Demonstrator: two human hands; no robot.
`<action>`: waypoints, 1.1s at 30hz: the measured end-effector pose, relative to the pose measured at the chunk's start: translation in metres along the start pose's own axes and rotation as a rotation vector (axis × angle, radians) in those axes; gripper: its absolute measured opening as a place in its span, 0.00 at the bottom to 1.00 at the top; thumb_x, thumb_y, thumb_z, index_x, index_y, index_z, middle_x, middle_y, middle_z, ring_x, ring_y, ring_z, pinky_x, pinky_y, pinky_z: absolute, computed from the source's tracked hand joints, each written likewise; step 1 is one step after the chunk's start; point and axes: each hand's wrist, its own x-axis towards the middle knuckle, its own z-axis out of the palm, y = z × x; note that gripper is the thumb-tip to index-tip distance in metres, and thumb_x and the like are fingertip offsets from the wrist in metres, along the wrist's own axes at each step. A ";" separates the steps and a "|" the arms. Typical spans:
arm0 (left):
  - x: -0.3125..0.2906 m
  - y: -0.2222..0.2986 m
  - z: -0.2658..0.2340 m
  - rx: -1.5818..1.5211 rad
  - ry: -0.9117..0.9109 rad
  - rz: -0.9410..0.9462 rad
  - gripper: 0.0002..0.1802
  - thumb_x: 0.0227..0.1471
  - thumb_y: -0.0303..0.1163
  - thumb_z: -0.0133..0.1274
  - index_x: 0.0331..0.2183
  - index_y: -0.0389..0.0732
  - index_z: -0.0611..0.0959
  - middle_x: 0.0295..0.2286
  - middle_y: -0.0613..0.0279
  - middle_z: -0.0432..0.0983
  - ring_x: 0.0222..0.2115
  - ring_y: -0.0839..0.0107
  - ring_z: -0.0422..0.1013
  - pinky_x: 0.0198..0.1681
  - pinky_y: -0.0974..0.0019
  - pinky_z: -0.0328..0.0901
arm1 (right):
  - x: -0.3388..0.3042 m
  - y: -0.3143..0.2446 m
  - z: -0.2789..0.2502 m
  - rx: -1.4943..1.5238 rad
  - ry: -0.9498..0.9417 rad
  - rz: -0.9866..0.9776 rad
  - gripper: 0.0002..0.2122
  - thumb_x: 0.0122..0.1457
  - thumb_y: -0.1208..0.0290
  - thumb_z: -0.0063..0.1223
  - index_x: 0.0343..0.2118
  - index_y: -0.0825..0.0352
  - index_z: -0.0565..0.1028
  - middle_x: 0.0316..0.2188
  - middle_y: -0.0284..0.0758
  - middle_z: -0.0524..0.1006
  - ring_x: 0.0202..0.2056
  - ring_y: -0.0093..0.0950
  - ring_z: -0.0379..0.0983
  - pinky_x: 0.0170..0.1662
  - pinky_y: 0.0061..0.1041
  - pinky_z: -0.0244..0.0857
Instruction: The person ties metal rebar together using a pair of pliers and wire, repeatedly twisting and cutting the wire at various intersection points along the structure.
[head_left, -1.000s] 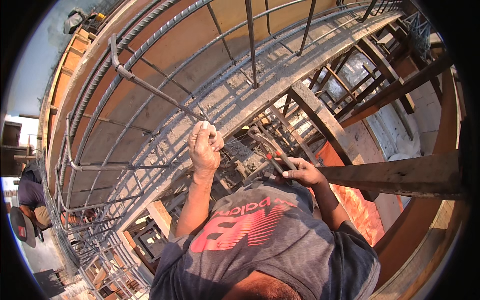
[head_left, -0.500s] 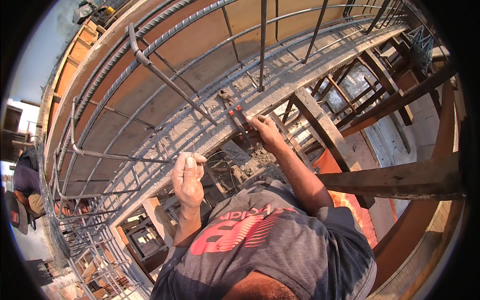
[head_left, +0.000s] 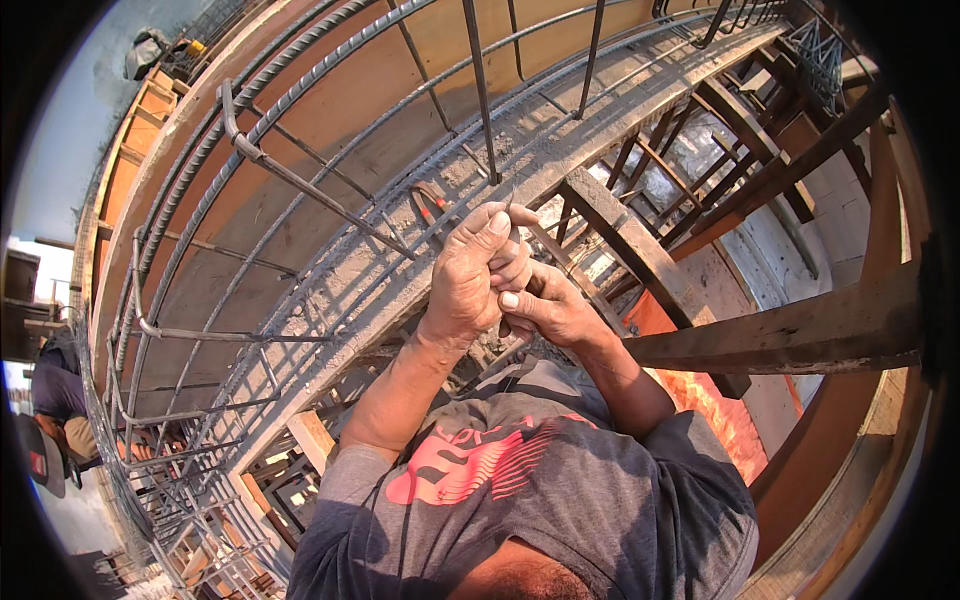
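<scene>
My left hand (head_left: 465, 275) is raised in front of my chest, thumb and forefinger pinched on a thin tie wire (head_left: 513, 190) whose tip sticks up past the fingertips. Pressed against its lower fingers is my right hand (head_left: 555, 310), closed with the thumb over the bent forefinger. It appears to grip the lower part of the same wire, mostly hidden by the fingers. Beyond the hands, pincers (head_left: 428, 203) with red marks on the handles lie on the rough concrete ledge (head_left: 380, 265), touched by neither hand.
Ribbed steel bars (head_left: 290, 105) and bent stirrups (head_left: 300, 170) form a curved cage before a plywood form panel (head_left: 330, 140). Timber beams (head_left: 780, 345) cross at the right, above an orange sheet (head_left: 705, 415). At far left another person (head_left: 60, 390) bends near the bars.
My right hand has let go of the pincers, which now lie on the ledge, and has come in to the left hand. The left hand has moved right and up, still pinching the wire.
</scene>
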 end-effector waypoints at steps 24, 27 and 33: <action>0.014 -0.023 0.027 0.341 -0.107 0.225 0.13 0.68 0.33 0.42 0.41 0.35 0.79 0.21 0.70 0.68 0.19 0.85 0.58 0.23 0.78 0.56 | -0.090 -0.046 -0.051 -1.280 0.357 0.022 0.38 0.51 0.45 0.65 0.59 0.68 0.68 0.49 0.52 0.71 0.52 0.51 0.68 0.54 0.44 0.64; 0.017 -0.052 0.020 0.603 -0.162 0.187 0.15 0.67 0.33 0.43 0.42 0.32 0.79 0.26 0.65 0.72 0.30 0.78 0.69 0.37 0.72 0.66 | -0.062 -0.041 -0.027 -1.536 0.472 -0.255 0.34 0.51 0.58 0.66 0.57 0.73 0.66 0.52 0.52 0.70 0.54 0.51 0.67 0.57 0.44 0.60; 0.028 -0.031 -0.002 0.771 -0.029 0.252 0.11 0.65 0.28 0.46 0.42 0.33 0.80 0.33 0.63 0.77 0.33 0.78 0.72 0.39 0.73 0.68 | -0.038 -0.011 0.002 -0.394 0.582 -0.256 0.12 0.66 0.77 0.48 0.50 0.74 0.72 0.25 0.29 0.73 0.25 0.15 0.65 0.27 0.17 0.60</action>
